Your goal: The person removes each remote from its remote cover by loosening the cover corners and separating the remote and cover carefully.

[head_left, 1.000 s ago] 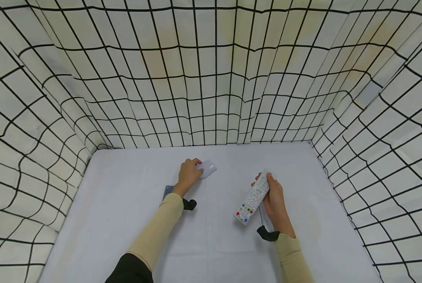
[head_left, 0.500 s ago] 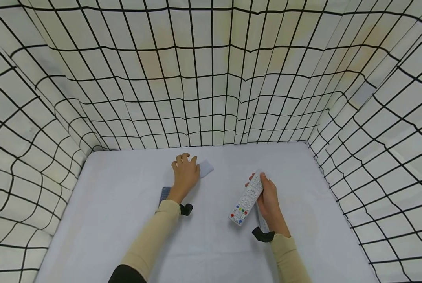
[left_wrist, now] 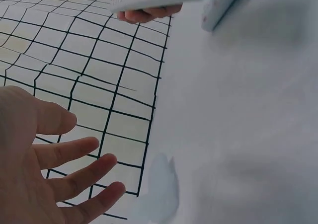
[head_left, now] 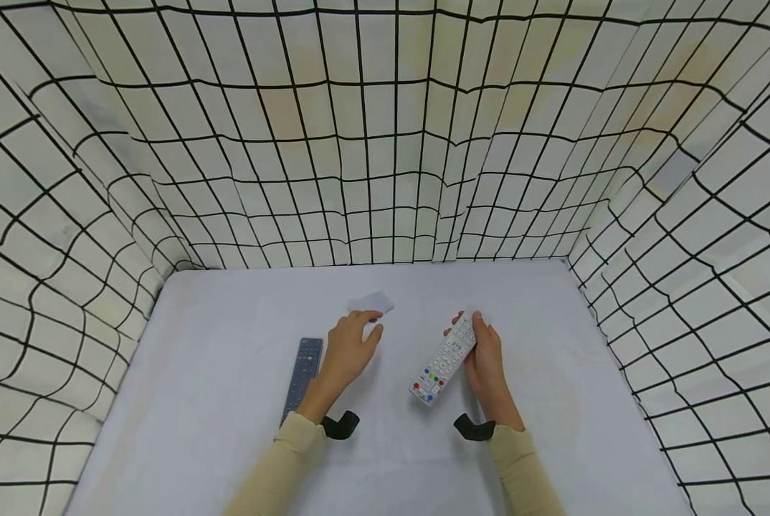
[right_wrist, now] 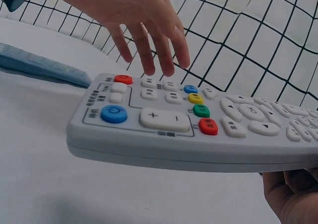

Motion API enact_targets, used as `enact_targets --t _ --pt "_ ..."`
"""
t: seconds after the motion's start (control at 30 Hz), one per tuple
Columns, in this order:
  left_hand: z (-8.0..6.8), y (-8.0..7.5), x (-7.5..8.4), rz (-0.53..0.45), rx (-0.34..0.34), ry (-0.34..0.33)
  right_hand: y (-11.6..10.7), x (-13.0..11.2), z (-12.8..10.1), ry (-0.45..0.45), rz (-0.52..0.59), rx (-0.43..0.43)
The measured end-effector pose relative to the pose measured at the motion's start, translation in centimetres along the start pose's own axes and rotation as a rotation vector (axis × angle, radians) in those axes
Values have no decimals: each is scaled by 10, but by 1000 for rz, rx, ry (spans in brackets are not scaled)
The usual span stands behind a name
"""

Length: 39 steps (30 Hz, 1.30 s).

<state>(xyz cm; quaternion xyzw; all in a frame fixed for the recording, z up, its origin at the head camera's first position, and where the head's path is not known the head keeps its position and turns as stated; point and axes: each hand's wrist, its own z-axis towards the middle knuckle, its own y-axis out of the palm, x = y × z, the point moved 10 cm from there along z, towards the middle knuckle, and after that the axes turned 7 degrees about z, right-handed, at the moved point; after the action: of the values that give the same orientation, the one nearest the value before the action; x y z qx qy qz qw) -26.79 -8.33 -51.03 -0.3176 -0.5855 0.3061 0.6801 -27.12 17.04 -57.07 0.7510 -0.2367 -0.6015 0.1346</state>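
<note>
The white remote [head_left: 443, 356] is up off the table [head_left: 217, 373], clamped in the right hand [head_left: 485, 358], fingers curled under its body and thumb on the far end, button face up, coloured-key end hanging out free on the near side of the grip. That is where I'd say the risk sits: the hold is all at one end, so the long loose end could dip or twist out if the fingers slacken. Over to the left hand [head_left: 346, 351], fingers spread and relaxed, holding nothing; the left wrist view shows an open palm with air beneath the fingers [left_wrist: 84, 149]. Just past its fingertips lies a small white piece [head_left: 372, 303] on the table, maybe the battery cover, though I can't tell for sure; whether the fingertips touch it I cannot tell either. A careless sweep could flick that light piece off toward the checked curtain [head_left: 385, 143]. On the outer side of the left hand a dark remote [head_left: 304, 369] lies flat, close beside the wrist, untouched
</note>
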Motion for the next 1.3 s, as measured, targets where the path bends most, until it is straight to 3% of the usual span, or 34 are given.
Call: enact_targets --t 0.37,0.6,0.8,0.9,1.03,1.13,1.3 --pt "-44 60 -4 -393 -351 -128 3 1 -5 -59 40 60" --pt "-55 74 -10 -534 -408 -183 2 10 -13 -49 77 87" --pt "-63 84 -10 -604 -523 -201 -4 11 -17 -66 99 111" --pt "-62 83 -9 -609 -525 -167 -4 12 -21 -66 99 91" --pt "-53 75 -14 -592 -461 -144 -5 12 -28 -63 126 59" --pt "-44 66 -23 -569 -399 -177 -9 12 -34 -47 110 60" --pt "-22 53 -36 -532 -303 -229 -12 11 -49 -14 -22 48"
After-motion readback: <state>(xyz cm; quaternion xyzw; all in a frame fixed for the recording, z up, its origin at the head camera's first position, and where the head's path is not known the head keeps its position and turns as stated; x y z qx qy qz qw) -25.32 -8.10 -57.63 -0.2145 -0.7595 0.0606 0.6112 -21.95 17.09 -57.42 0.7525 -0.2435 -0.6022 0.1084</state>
